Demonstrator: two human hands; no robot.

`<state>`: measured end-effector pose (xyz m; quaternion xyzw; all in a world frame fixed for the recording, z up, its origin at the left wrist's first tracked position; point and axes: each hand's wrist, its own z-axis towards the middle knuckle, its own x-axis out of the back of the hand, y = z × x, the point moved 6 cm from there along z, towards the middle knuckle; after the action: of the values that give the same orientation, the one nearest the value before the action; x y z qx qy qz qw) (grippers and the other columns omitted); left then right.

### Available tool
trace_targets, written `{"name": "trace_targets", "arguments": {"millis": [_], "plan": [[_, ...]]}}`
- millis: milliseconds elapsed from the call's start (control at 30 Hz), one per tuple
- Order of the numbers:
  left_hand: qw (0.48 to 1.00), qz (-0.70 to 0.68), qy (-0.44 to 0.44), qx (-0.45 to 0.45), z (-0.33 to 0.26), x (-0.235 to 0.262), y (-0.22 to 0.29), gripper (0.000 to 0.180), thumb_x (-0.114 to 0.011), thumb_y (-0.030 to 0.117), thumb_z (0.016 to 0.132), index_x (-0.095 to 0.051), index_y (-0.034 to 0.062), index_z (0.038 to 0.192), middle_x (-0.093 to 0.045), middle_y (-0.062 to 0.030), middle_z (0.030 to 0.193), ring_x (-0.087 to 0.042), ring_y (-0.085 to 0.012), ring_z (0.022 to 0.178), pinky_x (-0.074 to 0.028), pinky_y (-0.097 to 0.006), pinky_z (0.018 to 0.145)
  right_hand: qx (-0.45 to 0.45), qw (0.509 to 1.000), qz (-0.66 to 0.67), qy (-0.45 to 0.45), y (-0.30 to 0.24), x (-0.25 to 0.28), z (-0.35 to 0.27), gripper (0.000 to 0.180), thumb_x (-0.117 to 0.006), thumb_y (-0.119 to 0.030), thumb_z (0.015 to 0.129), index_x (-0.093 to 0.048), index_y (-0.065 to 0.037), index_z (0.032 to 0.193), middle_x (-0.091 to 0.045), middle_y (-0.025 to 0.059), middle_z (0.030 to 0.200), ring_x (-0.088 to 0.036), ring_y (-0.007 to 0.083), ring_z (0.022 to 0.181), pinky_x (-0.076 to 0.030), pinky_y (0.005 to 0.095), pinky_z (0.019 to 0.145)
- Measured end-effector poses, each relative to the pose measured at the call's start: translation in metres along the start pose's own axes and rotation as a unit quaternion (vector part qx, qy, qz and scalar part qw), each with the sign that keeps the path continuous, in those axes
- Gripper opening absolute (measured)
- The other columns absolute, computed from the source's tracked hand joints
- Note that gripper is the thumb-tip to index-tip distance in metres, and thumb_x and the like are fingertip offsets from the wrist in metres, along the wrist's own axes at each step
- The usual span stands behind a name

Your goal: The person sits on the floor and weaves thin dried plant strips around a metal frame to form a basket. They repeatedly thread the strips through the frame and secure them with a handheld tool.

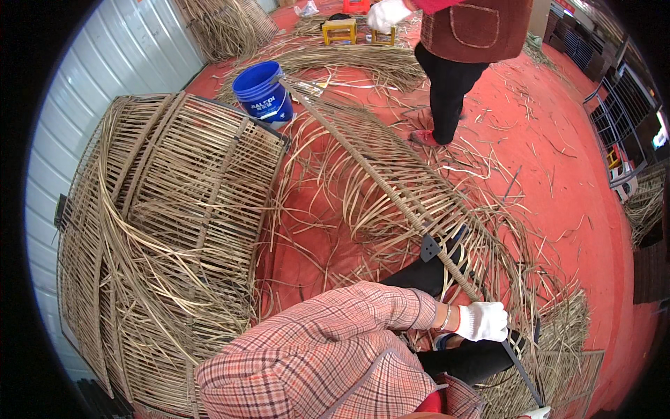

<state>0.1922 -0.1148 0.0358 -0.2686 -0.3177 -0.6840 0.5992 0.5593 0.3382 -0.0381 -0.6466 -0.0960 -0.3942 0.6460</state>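
My left hand [483,322], in a white knit glove with a plaid sleeve behind it, is closed around the wrapped edge bar of a long wicker panel [377,178]. This panel slants from the upper middle down across my legs, and loose strip ends hang from its sides. A dark bracket with holes [430,248] sits on the bar beyond my hand. Below my fist a dark narrow bar [522,371] runs to the lower edge. There, a sliver of my white-gloved right hand [539,413] shows at the bar's end; its fingers are cut off from view.
A large woven panel [181,202] heaped with loose strips lies left, by a corrugated wall [91,84]. Near its top stands a blue bucket [264,91]. A co-worker [453,70] stands ahead, close to yellow stools [340,31]. Scattered strips cover the red floor [551,188].
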Motion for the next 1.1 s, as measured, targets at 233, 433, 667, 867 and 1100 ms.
{"name": "trace_targets", "arguments": {"millis": [233,433,667,867,1100], "plan": [[1.000,0.004,-0.014,0.017,0.001,-0.003,0.000,0.013,-0.062,0.026,0.083,-0.065,0.0158,0.091,-0.064,0.0006,0.079,-0.064,-0.0221,0.082,-0.047,-0.039,0.076,0.003,1.000,0.000,-0.002,-0.006,-0.002,0.001,0.063,-0.059,-0.050,0.101,-0.056,-0.002,0.143,-0.062,0.0212,0.138,-0.061,0.0360,0.122,-0.049,0.0454,0.103],[1.000,0.005,0.001,0.025,0.001,-0.004,0.000,0.012,-0.062,0.025,0.082,-0.065,0.0159,0.088,-0.064,0.0002,0.076,-0.064,-0.0228,0.080,-0.048,-0.039,0.075,0.006,1.000,0.004,-0.001,-0.010,-0.001,0.002,0.063,-0.059,-0.050,0.101,-0.055,-0.002,0.143,-0.061,0.0213,0.138,-0.060,0.0361,0.123,-0.049,0.0454,0.104],[0.999,-0.007,0.034,0.026,0.001,-0.002,0.000,0.010,-0.063,0.026,0.079,-0.064,0.0165,0.083,-0.062,-0.0005,0.074,-0.063,-0.0236,0.076,-0.049,-0.039,0.072,0.011,1.000,0.004,-0.002,-0.012,0.002,0.002,0.064,-0.060,-0.050,0.101,-0.054,-0.002,0.143,-0.060,0.0215,0.139,-0.059,0.0362,0.124,-0.048,0.0453,0.105],[0.999,-0.005,0.039,0.028,0.001,0.001,0.000,0.010,-0.063,0.026,0.080,-0.064,0.0166,0.082,-0.062,-0.0005,0.072,-0.064,-0.0236,0.075,-0.049,-0.040,0.072,0.018,1.000,0.009,-0.002,-0.023,-0.003,0.003,0.064,-0.060,-0.050,0.101,-0.053,-0.002,0.143,-0.060,0.0217,0.140,-0.058,0.0363,0.125,-0.048,0.0453,0.105],[0.998,0.014,0.053,0.020,0.015,0.005,-0.008,0.010,-0.064,0.026,0.080,-0.064,0.0165,0.084,-0.062,0.0011,0.072,-0.064,-0.0233,0.076,-0.048,-0.040,0.072,0.030,0.999,0.019,0.001,-0.039,0.003,0.006,0.065,-0.060,-0.051,0.101,-0.052,-0.002,0.144,-0.059,0.0218,0.141,-0.057,0.0365,0.127,-0.047,0.0453,0.106]]}}
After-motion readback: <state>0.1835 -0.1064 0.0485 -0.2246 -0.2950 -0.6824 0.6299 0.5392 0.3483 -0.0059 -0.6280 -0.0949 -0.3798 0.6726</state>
